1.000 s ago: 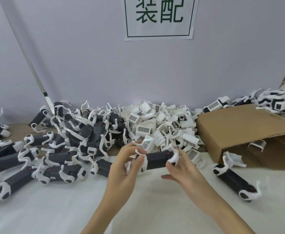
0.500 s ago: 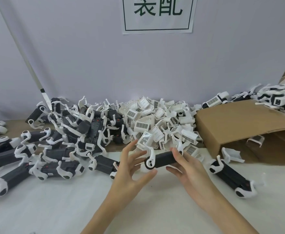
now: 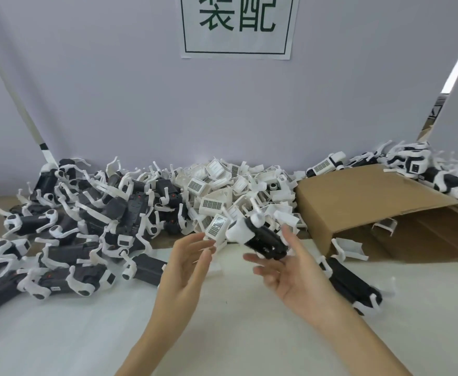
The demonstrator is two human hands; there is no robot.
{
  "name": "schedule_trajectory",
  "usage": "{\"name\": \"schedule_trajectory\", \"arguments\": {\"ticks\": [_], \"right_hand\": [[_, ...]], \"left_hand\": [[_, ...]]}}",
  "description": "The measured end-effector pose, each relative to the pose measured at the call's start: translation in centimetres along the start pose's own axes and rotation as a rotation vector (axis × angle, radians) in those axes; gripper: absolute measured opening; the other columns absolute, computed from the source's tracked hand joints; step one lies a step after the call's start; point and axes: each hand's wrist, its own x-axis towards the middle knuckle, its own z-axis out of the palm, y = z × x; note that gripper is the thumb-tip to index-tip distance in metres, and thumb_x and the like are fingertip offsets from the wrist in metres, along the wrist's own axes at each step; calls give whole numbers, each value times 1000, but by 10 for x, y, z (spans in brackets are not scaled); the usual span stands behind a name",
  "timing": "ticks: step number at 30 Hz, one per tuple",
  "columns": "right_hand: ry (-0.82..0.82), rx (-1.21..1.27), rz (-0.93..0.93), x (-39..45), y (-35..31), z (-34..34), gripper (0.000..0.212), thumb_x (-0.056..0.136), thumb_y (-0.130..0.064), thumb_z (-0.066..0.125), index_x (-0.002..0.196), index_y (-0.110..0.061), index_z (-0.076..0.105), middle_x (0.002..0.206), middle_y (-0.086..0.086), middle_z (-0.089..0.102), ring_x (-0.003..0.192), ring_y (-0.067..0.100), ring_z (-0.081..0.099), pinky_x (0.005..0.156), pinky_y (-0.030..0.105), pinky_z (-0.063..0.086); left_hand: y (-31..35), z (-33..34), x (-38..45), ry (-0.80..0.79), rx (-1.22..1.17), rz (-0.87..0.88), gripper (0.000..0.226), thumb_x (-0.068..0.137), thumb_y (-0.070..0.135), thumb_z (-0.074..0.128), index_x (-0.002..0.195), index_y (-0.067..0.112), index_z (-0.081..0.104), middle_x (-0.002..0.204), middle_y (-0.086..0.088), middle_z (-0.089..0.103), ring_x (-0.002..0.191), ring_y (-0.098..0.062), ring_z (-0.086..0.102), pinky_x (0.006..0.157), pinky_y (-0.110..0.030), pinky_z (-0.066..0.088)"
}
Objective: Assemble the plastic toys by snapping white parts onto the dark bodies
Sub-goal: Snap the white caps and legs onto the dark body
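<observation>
My right hand (image 3: 290,270) holds a dark toy body (image 3: 264,241) above the white table, between thumb and fingers, tilted with its white-capped end up and to the left; the image is blurred there. My left hand (image 3: 187,264) is empty with fingers straight. Its fingertips are close to a white part with a barcode label (image 3: 217,226) at the front of the pile of white parts (image 3: 236,191). A heap of dark bodies with white legs (image 3: 108,213) fills the left side.
A cardboard box (image 3: 358,207) lies on its side at the right, with a loose white part (image 3: 351,246) at its mouth. One dark toy (image 3: 352,286) lies on the table just right of my right hand. More toys (image 3: 425,169) are stacked behind the box. The wall is close behind.
My left hand let go of the toy and opened toward the white pile. My right hand lifted the toy and swung it from lying level to tilted, white end up.
</observation>
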Motion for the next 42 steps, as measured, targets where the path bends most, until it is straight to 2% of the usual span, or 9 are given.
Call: {"name": "schedule_trajectory", "arguments": {"ticks": [5, 9, 12, 18, 25, 30, 34, 38, 42], "right_hand": [[-307, 514, -243, -8, -15, -3, 95, 82, -81, 65, 153, -22, 41, 156, 13, 52, 134, 27, 60, 82, 32, 57], [-217, 246, -214, -3, -5, -1, 101, 77, -88, 61, 149, -17, 50, 145, 12, 62, 104, 27, 71, 71, 31, 57], [-153, 73, -156, 4, 7, 0, 87, 81, -74, 70, 140, -11, 63, 116, 13, 72, 83, 23, 70, 66, 29, 56], [-161, -47, -71, 9, 19, -9, 65, 88, -60, 73, 125, -6, 73, 97, 11, 70, 77, 21, 65, 67, 28, 53], [-72, -89, -22, 12, 20, -14, 47, 97, -46, 62, 116, -5, 77, 94, 13, 69, 73, 21, 65, 62, 27, 52], [-69, -100, 19, 11, 27, -8, 42, 97, -38, 63, 114, -2, 76, 99, 18, 70, 76, 25, 68, 62, 29, 54], [-66, -105, -3, 11, 35, 1, 45, 102, -34, 56, 131, 0, 65, 122, 29, 70, 102, 35, 73, 75, 34, 60], [-127, 122, 76, 7, 42, 9, 54, 109, -42, 45, 136, 2, 63, 131, 28, 66, 113, 37, 69, 88, 43, 60], [-173, 260, 64, 4, 40, 8, 44, 112, -28, 41, 127, 3, 70, 129, 27, 67, 114, 38, 70, 89, 45, 61]], "left_hand": [[3, -1, -1, -1, 158, 60, 21, 104, 37, 57, 121, 27, 65, 123, 11, 72, 119, -15, 69, 96, -24, 55], [4, -5, -2, 46, 457, 221, 19, 103, 13, 65, 115, 28, 67, 117, 19, 68, 107, -9, 67, 84, -12, 48], [-5, -15, 1, 144, 980, 558, 19, 97, 1, 69, 112, 12, 72, 117, 1, 67, 107, -26, 63, 92, -36, 50], [-18, -27, 3, 173, 1443, 237, 60, 70, 19, 95, 125, 10, 73, 104, -17, 66, 98, -44, 62, 86, -57, 43], [-19, -27, 6, 106, 1134, 380, 52, 79, -11, 84, 126, 7, 71, 89, 1, 72, 88, -34, 68, 78, -49, 57], [-9, -20, 6, 4, 829, 455, 46, 92, -9, 73, 134, 9, 65, 94, 7, 68, 96, -18, 58, 83, -28, 51], [2, -8, 1, -110, 585, 465, 50, 98, 2, 71, 139, 28, 59, 107, 24, 67, 114, -4, 59, 98, -10, 43], [11, 10, -11, -260, 295, 382, 57, 101, 3, 68, 138, 45, 58, 122, 21, 70, 124, -16, 65, 103, -21, 50], [18, 13, -14, -301, 35, 234, 41, 104, 13, 62, 138, 36, 60, 111, -1, 77, 115, -20, 68, 94, -27, 54]]}}
